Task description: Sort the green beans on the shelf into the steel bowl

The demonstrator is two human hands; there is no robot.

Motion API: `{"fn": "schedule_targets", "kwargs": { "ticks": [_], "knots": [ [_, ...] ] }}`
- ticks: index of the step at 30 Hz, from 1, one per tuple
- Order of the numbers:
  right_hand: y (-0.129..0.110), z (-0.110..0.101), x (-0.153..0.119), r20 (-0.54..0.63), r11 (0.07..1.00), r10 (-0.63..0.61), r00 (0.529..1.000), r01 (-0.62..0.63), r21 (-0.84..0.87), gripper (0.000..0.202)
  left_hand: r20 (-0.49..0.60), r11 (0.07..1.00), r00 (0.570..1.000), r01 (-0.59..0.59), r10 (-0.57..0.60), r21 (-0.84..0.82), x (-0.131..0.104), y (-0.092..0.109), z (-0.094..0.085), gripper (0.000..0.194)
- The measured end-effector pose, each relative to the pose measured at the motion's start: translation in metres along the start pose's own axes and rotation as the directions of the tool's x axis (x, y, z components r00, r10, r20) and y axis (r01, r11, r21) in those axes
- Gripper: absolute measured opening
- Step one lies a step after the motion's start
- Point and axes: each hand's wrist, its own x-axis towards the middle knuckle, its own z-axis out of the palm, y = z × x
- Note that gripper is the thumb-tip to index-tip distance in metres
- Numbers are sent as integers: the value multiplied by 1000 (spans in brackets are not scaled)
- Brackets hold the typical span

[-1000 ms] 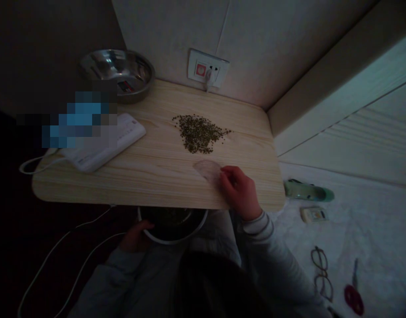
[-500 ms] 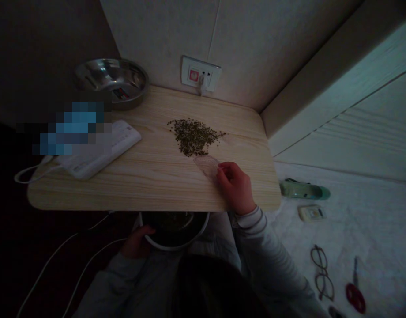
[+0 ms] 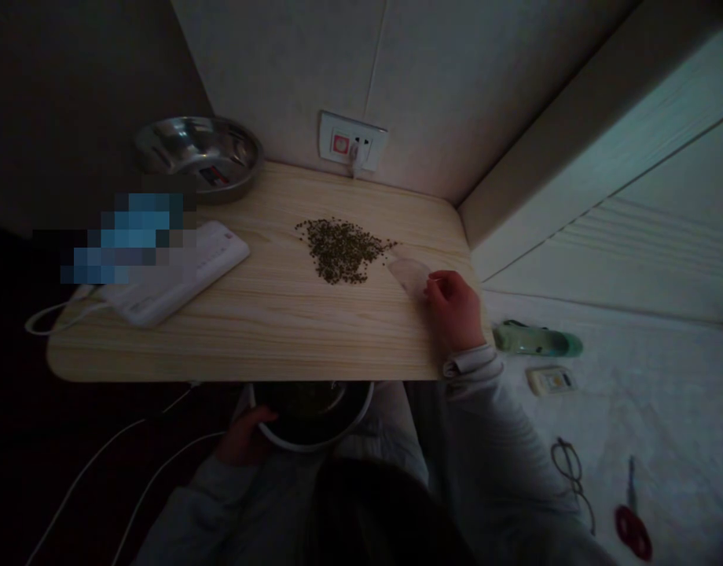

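Observation:
Small dark green beans or seeds (image 3: 342, 251) lie spread in a loose patch on the light wooden table (image 3: 267, 346). To the right of the patch, my right hand (image 3: 456, 308) pinches a thin, clear, rounded piece of plastic (image 3: 409, 275) between thumb and fingers, close over the tabletop. Below the table's front edge, my left hand (image 3: 247, 432) grips the left rim of a bowl (image 3: 311, 446) with a white rim and dark inside. The bowl rests at my lap, its far part hidden under the table. What it holds is too dim to make out.
A steel basin (image 3: 200, 157) stands at the back left, behind a white power strip (image 3: 185, 275) with a blurred blue item over it. A plug sits in the wall socket (image 3: 353, 143). On the white sheet at right lie a green bottle (image 3: 538, 340), glasses (image 3: 567, 464) and red-handled scissors (image 3: 633, 532).
My right hand has moved right with the plastic piece, away from the front edge of the bean patch. My left hand stays on the bowl rim. The view has shifted slightly.

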Motion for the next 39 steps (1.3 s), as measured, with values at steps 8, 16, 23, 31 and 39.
{"fn": "schedule_targets", "kwargs": {
  "ticks": [8,16,23,31,39],
  "knots": [
    [-12,11,12,60,980,-86,995,73,186,20,24,1000,1000,15,-15,18,4,-3,-4,20],
    [-36,45,4,76,956,-226,971,206,211,21,-1,1000,1000,-8,8,22,2,-4,-2,19],
    [-46,52,-2,89,949,-300,950,288,127,23,-12,998,999,36,-36,45,5,-4,3,24],
    [-45,55,-1,91,944,-322,942,313,105,24,8,999,1000,22,-22,47,3,-2,7,23],
    [-46,53,-4,151,926,-367,918,346,149,25,34,1000,999,12,-12,2,9,-4,1,34]
  ]
}}
